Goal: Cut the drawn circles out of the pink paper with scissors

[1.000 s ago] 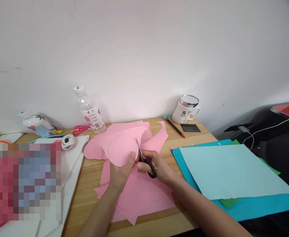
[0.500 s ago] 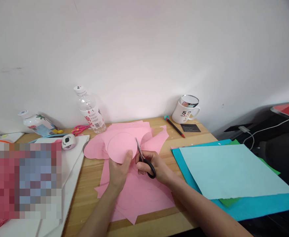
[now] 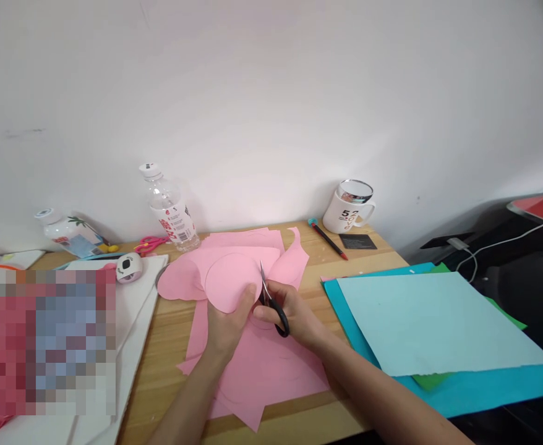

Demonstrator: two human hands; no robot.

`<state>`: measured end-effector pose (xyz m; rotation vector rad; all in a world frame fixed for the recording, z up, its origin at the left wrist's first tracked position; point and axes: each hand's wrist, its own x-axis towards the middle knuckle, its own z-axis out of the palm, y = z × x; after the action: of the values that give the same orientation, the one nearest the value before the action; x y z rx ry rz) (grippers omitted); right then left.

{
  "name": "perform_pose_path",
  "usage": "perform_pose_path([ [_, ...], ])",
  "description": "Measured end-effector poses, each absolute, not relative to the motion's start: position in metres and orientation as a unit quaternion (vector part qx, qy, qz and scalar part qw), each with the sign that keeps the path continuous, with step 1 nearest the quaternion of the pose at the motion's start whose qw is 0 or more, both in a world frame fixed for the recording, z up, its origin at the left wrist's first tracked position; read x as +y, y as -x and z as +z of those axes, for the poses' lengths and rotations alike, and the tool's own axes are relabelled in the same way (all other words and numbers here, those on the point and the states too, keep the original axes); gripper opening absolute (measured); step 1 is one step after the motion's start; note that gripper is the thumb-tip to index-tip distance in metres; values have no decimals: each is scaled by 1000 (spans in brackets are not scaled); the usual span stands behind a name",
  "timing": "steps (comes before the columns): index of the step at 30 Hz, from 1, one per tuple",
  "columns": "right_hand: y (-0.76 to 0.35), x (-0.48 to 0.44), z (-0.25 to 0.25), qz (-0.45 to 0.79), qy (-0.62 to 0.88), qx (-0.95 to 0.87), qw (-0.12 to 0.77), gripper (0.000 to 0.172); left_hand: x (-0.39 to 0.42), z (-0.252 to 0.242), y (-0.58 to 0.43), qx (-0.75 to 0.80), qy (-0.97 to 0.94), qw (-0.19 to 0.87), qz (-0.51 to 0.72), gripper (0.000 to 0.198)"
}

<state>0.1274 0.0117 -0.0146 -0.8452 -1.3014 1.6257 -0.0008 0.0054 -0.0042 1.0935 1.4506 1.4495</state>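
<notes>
My left hand (image 3: 229, 324) is closed on a pink sheet of paper (image 3: 231, 281) with a rounded outline, the thumb pressing on its lower right. In my right hand (image 3: 294, 315) is a pair of scissors (image 3: 277, 315) with black handles, fingers in the loops. The blades point up and away along the right edge of the rounded part. A curled strip of the pink paper (image 3: 292, 256) stands up right of the blades. More pink sheets (image 3: 281, 371) lie beneath both hands, some with cut, pointed edges.
Behind the paper stand a clear bottle (image 3: 172, 210) and pink scissors (image 3: 151, 243). A mug (image 3: 348, 207), a black pencil (image 3: 328, 240) and a dark card (image 3: 357, 241) are at the back right. Blue and green sheets lie under a pale sheet (image 3: 438, 321). Left is a white board (image 3: 135, 327).
The paper and my left hand have shifted slightly right. The scissors have swung a little more upright, and the curled strip on the right has moved inward and bent upward.
</notes>
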Motion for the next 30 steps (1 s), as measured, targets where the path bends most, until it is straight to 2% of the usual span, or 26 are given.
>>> perform_pose_path([
  [16, -127, 11, -8, 655, 349, -532, 409, 47, 5, -3, 1, 579, -433, 396, 566, 36],
  [30, -127, 10, -7, 654, 357, -531, 404, 40, 7, -4, 4, 581, -429, 383, 576, 35],
])
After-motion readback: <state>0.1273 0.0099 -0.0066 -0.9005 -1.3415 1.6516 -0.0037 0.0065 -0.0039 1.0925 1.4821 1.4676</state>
